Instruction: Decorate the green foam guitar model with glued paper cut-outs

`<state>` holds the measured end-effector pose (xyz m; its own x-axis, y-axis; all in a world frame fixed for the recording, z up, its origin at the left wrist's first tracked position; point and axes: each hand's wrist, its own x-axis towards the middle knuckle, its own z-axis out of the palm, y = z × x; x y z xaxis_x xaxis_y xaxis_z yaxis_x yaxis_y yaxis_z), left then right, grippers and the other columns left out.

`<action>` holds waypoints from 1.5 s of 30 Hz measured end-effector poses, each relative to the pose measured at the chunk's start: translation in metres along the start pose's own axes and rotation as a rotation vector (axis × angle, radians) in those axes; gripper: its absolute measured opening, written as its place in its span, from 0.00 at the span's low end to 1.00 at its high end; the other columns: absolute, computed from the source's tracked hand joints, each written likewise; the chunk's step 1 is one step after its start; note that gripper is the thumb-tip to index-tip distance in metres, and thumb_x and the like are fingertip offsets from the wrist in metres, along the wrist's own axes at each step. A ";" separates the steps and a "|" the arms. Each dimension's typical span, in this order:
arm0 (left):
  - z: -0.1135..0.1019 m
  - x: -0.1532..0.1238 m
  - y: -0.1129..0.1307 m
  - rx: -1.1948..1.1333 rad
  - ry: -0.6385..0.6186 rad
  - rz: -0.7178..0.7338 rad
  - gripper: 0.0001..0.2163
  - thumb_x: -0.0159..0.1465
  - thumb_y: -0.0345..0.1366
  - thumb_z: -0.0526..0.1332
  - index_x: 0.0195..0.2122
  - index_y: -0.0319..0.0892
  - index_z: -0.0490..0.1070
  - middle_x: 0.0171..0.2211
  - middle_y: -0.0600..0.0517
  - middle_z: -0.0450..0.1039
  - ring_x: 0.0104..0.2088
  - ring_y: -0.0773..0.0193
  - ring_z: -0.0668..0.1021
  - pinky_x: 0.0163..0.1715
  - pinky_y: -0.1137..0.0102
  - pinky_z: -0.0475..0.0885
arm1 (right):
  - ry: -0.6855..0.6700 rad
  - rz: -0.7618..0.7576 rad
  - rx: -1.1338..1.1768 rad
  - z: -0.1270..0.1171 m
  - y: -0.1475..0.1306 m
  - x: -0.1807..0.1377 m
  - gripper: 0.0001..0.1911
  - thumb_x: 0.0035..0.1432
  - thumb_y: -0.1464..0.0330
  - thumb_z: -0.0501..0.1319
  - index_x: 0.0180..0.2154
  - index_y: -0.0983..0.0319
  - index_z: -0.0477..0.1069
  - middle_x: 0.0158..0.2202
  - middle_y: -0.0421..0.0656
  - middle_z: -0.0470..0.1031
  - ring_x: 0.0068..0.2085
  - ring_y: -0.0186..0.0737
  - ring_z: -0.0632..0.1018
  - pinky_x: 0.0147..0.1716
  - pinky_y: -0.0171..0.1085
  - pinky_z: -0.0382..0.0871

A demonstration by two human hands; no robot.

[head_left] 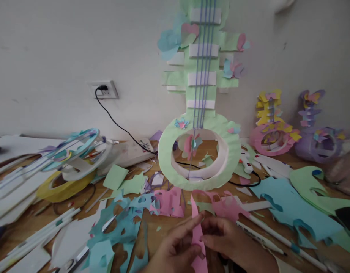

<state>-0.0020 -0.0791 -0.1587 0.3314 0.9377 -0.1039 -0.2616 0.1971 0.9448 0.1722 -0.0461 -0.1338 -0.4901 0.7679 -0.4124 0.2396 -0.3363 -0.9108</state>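
While looking down at the tabletop (152, 237), see a long pink paper strip (197, 236) between two bare hands, nearly upright, with the low end running out of view. Find the left hand (178, 242) on one side, fingers bent and closed on the paper. Find the right hand (229, 239) on the other side, curled in, with thumb and pointing finger pinching the edge.

Just behind the strip, spot a pink paper scrap (230, 206) with cut-out curves. Further back, see a green paper guitar (202, 91) standing up by the wall (49, 57). To the left, find blue paper with holes (125, 223), and to the right, a white pen (259, 236).

Guess the strip to be very light, soft and bendy, not very slippery, but easy to crease or rip. Best to hold gently by the long edges, with fingertips only, one hand on each side. Take extra care near the thin top tip, and never tug hard, for fear of a tear
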 end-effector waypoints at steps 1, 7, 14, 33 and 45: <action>0.001 0.000 0.000 -0.013 0.003 -0.002 0.20 0.55 0.34 0.69 0.48 0.61 0.73 0.55 0.53 0.70 0.32 0.70 0.73 0.36 0.73 0.74 | -0.014 -0.002 -0.012 0.000 -0.001 0.000 0.10 0.46 0.63 0.59 0.29 0.63 0.67 0.24 0.35 0.64 0.21 0.26 0.57 0.21 0.31 0.49; 0.005 0.000 0.004 -0.064 0.028 -0.005 0.20 0.53 0.36 0.71 0.47 0.60 0.74 0.43 0.53 0.75 0.26 0.74 0.69 0.32 0.75 0.73 | -0.016 0.026 -0.018 0.002 -0.005 -0.004 0.12 0.46 0.62 0.59 0.31 0.63 0.68 0.26 0.37 0.65 0.25 0.30 0.62 0.22 0.31 0.51; 0.003 0.000 0.001 -0.081 0.109 -0.042 0.24 0.53 0.37 0.70 0.52 0.51 0.72 0.23 0.57 0.67 0.24 0.71 0.69 0.27 0.76 0.68 | 0.033 0.019 -0.008 0.003 -0.001 -0.004 0.10 0.49 0.62 0.58 0.29 0.62 0.65 0.24 0.36 0.62 0.22 0.28 0.59 0.20 0.32 0.46; -0.006 0.007 -0.008 -0.168 0.093 0.036 0.22 0.54 0.26 0.67 0.49 0.54 0.72 0.50 0.51 0.73 0.29 0.73 0.75 0.29 0.77 0.71 | 0.064 -0.085 -0.046 -0.003 0.005 0.001 0.11 0.50 0.62 0.61 0.29 0.64 0.69 0.22 0.34 0.57 0.22 0.27 0.57 0.21 0.31 0.48; -0.007 0.006 -0.011 -0.110 0.046 0.030 0.20 0.56 0.32 0.67 0.50 0.52 0.72 0.48 0.49 0.74 0.44 0.60 0.76 0.33 0.74 0.71 | 0.153 0.032 -0.122 0.002 0.000 -0.005 0.17 0.52 0.56 0.57 0.34 0.62 0.75 0.23 0.36 0.62 0.22 0.30 0.59 0.21 0.34 0.50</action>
<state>-0.0034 -0.0736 -0.1713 0.2803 0.9554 -0.0929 -0.3699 0.1968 0.9080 0.1728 -0.0511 -0.1313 -0.3497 0.8348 -0.4253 0.3571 -0.3010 -0.8843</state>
